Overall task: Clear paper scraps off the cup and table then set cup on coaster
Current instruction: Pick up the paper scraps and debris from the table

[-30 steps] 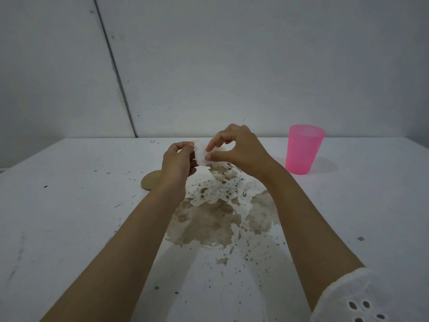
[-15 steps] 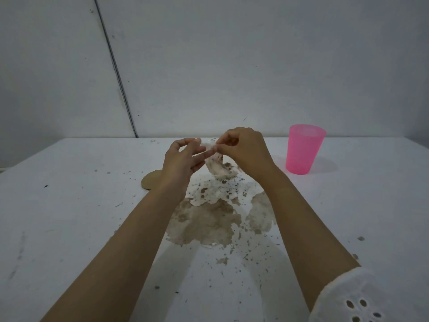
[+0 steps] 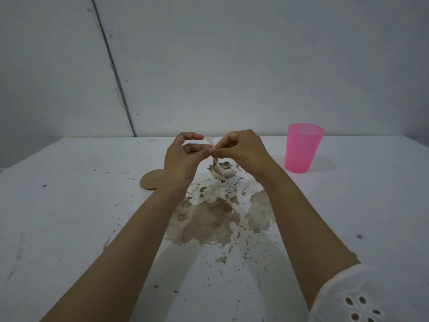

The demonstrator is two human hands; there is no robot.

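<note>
While left grip (image 3: 181,159) and right grip (image 3: 243,149) pinch a scrap (image 3: 216,165), coaster (image 3: 151,181) partly behind left wrist (image 3: 173,188), cup (image 3: 303,149) apart.

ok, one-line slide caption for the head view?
Head view: left hand and right hand pinch a paper scrap above the stained table; pink cup stands upright at right, off the coaster.

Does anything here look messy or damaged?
Yes. A ragged brown patch mars the middle of the table, with dark specks scattered around it. The left hand and right hand pinch a stained paper scrap above it. The pink cup stands upright, apart from the coaster.
</note>
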